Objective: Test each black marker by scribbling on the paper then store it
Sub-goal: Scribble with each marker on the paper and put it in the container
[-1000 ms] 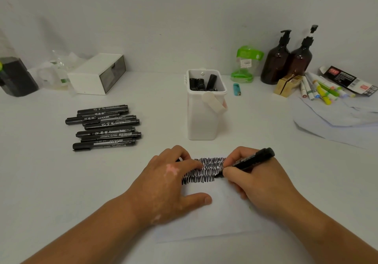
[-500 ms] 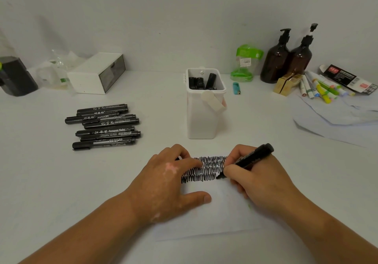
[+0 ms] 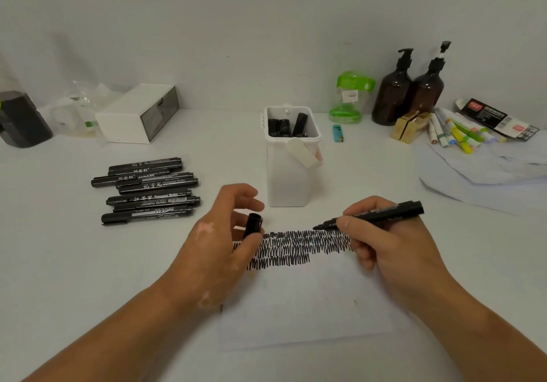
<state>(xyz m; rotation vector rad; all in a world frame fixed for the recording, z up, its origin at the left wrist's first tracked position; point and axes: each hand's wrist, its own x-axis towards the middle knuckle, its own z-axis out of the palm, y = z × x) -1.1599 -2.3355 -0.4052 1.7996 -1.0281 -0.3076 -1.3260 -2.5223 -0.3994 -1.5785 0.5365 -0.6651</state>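
The right hand [image 3: 393, 251] pinched the black marker [image 3: 381, 214] in its fingers, tip at the scribbles on the paper [image 3: 310, 307] (lots of black zigzags). The left hand [image 3: 219, 245] held the cap [image 3: 254, 225] in curled fingers.

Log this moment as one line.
right hand: holds uncapped marker | left hand: holds cap | paper: scribbled | bin: stored markers

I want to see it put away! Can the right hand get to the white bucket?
Probably yes. The right hand holds the marker close to the white bucket, nothing lies between them, and the bucket's top is open. The left hand holds the cap.
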